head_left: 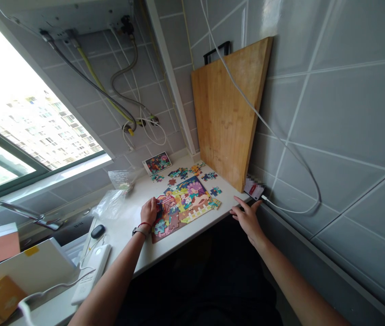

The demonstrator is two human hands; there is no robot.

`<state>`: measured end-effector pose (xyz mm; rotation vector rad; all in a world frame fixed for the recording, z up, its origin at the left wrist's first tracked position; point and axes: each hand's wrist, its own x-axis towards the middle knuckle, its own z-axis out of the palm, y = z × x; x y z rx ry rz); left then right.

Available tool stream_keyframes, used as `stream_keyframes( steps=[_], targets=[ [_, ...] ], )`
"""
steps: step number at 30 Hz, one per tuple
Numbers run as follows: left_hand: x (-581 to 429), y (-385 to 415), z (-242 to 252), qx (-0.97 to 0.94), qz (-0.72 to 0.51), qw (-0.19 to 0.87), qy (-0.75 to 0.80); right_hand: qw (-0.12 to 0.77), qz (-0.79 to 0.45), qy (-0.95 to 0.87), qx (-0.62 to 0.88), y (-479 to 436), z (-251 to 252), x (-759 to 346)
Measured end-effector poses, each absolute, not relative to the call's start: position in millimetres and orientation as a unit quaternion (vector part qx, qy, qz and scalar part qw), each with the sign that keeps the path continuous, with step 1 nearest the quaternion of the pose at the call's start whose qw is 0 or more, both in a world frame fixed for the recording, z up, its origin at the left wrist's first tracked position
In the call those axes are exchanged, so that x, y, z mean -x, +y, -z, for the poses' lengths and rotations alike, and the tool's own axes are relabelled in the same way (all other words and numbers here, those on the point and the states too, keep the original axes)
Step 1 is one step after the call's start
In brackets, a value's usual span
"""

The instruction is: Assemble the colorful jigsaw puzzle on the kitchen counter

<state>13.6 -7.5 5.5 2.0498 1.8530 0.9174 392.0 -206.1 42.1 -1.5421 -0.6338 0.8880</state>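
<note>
A colourful jigsaw puzzle, partly put together, lies on the white counter. At its left edge my left hand is closed, with a dark blue puzzle piece at the fingertips. Loose and joined pieces are spread along the puzzle's far side, and a small cluster sits to its right. My right hand hovers off the counter's front right edge, fingers apart and holding nothing. Close beyond it, a phone leans at the wall with a white cable plugged in.
A picture card stands at the back, beside clear plastic bags. A large wooden board leans on the tiled wall, a white cable hanging across it. At left are a power strip, a dark earbud case and a faucet.
</note>
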Motion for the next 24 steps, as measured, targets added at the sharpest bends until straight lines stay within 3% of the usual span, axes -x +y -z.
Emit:
stream_keyframes(
  steps=[24],
  targets=[
    [-12.6, -6.7, -5.8, -0.701, -0.322, 0.131, 0.623, 0.556, -0.394, -0.276, 0.678, -201.3, -43.8, -393.3]
  ],
)
